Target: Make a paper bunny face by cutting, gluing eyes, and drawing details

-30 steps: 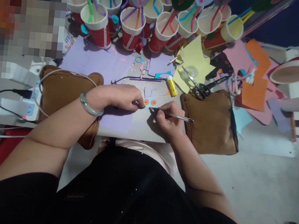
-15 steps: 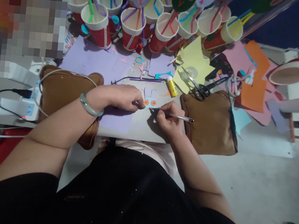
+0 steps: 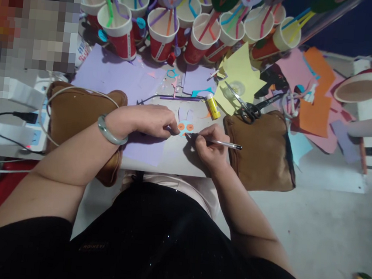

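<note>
A small light-blue paper face [image 3: 183,124] with orange eyes, an orange mouth and two purple ears lies on the table. My right hand [image 3: 212,147] is closed round a pen [image 3: 226,144], its dark tip at the mouth of the face. From the left, my left hand [image 3: 159,121] rests with its fingertips on the face's edge; the fingers are bent downward and partly hidden, and nothing shows held in them. A yellow glue stick [image 3: 213,107] lies beyond my right hand. Purple paper [image 3: 145,149] is partly under my left hand.
Brown cushions [image 3: 77,107] lie at left and right, with black scissors [image 3: 249,112] at the right one's top edge. Red-and-white cups [image 3: 163,34] with straws and paper faces stand behind. Coloured paper scraps [image 3: 315,112] lie at right; a power strip [image 3: 38,129] and cables are at left.
The view has shifted slightly, so most things sit a little further left. Both hands keep nearly the same places at the paper face, and the pen is still in my right hand.
</note>
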The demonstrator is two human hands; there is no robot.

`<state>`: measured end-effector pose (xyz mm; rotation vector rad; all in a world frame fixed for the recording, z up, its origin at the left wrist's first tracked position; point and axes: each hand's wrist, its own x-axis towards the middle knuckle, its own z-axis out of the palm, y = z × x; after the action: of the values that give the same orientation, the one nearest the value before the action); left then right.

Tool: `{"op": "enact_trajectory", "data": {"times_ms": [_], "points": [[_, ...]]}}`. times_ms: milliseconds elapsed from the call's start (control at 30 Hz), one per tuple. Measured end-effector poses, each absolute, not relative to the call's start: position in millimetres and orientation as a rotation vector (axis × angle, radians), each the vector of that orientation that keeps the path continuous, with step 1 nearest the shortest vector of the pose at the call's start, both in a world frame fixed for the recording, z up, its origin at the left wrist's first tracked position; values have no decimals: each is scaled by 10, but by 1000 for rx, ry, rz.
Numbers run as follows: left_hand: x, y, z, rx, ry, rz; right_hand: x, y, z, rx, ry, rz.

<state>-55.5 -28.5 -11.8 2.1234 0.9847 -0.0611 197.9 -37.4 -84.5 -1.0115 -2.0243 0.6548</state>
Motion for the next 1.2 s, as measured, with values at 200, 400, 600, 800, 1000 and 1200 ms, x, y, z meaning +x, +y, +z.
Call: {"op": "enact_trajectory", "data": {"times_ms": [200, 400, 600, 800, 1000, 1200], "points": [[-559, -288, -113, 2115, 980, -44, 1980, -365, -877, -1040, -2059, 645], [-547, -295, -95, 2135, 986, -83, 1967, -369, -851, -1094, -2054, 596], [-546, -293, -101, 2138, 1002, -91, 1962, -364, -825, -993, -2024, 592], [-547, -291, -95, 2123, 997, -90, 1976, -362, -829, -1057, -2080, 636], [-550, -293, -118, 2124, 1004, -92, 1996, -358, -844, -1037, -2079, 653], [-562, -306, -84, 2096, 1027, -76, 2008, -332, -969, -1012, -1729, 727]]}}
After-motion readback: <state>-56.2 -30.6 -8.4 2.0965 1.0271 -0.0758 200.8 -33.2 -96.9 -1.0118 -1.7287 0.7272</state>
